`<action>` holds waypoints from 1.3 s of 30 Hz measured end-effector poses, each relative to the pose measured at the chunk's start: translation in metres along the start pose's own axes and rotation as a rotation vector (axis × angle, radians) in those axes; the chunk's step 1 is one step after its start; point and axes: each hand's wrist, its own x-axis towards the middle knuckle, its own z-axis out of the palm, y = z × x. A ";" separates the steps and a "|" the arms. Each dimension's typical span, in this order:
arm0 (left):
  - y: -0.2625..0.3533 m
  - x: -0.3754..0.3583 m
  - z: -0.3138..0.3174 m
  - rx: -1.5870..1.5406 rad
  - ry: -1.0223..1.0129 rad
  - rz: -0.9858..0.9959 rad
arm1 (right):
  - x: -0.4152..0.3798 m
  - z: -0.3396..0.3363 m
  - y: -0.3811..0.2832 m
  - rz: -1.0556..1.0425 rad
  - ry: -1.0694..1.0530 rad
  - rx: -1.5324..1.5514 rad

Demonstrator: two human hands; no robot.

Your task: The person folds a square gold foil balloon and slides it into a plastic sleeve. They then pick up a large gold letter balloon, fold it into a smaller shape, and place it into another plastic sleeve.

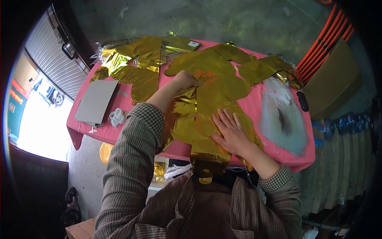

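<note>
A large, flat gold foil balloon (217, 93) lies spread over the pink-covered table in front of me, its near end hanging over the edge by my body. My left hand (186, 79) is closed at the upper left part of this foil; the fingertips are partly hidden, and they seem to grip it. Lower down, my right hand (230, 133) presses flat on the foil with its fingers spread. More gold foil (145, 85) lies to the left, wrinkled and shiny at its far end.
Grey cardboard sheets (96, 101) and a white string bundle (116, 117) sit on the pink tablecloth (254, 95) at left. Clear plastic bags (283, 119) and a black object (302, 101) lie at right. Beyond stand a cardboard box (332, 79) and orange tubes (324, 38).
</note>
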 end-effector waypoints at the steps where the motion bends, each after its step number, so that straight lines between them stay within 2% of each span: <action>1: -0.004 0.005 0.002 -0.082 0.053 -0.070 | 0.002 -0.003 0.001 0.002 0.012 -0.039; 3: -0.018 0.023 0.004 -0.162 0.111 -0.136 | 0.008 -0.010 0.001 0.004 0.028 -0.081; 5: -0.029 0.037 0.001 -0.060 0.194 -0.162 | 0.015 -0.014 0.000 0.008 0.075 -0.030; 9: -0.036 0.037 0.003 -0.115 0.219 -0.189 | 0.032 -0.006 -0.009 -0.049 0.079 0.028; 11: -0.038 0.027 0.008 -0.096 0.432 -0.107 | 0.037 0.002 -0.012 -0.021 -0.048 0.048; 12: -0.038 0.021 0.008 -0.096 0.431 -0.110 | 0.037 0.006 -0.014 -0.026 -0.019 0.020; 14: -0.038 0.003 0.005 0.111 0.633 0.096 | 0.037 0.007 -0.012 -0.031 -0.020 0.031; 15: -0.035 -0.011 0.001 0.113 0.630 0.093 | 0.036 0.008 -0.012 -0.035 -0.019 0.039; 17: -0.031 -0.040 -0.004 0.237 0.337 0.234 | 0.036 0.005 -0.014 -0.028 -0.026 0.048; 19: -0.044 -0.059 0.007 0.156 0.105 0.265 | 0.035 0.003 -0.018 -0.023 -0.039 0.055; 22: -0.031 -0.111 0.022 0.339 0.166 0.296 | 0.033 0.008 -0.027 -0.097 -0.023 0.051; 25: -0.044 -0.131 0.037 0.398 0.222 0.263 | 0.031 0.006 -0.036 -0.125 -0.034 0.054; 28: -0.035 -0.138 0.036 0.387 0.192 0.180 | 0.039 0.004 -0.026 -0.088 -0.060 0.040; 33: -0.030 -0.128 0.035 0.404 0.203 0.161 | 0.050 0.003 -0.011 0.037 -0.086 -0.062; 37: -0.026 -0.125 0.031 0.439 0.127 0.139 | 0.047 0.005 -0.026 -0.124 -0.154 0.024; 39: -0.025 -0.126 0.031 0.447 0.120 0.143 | 0.051 -0.003 -0.021 -0.101 -0.160 0.007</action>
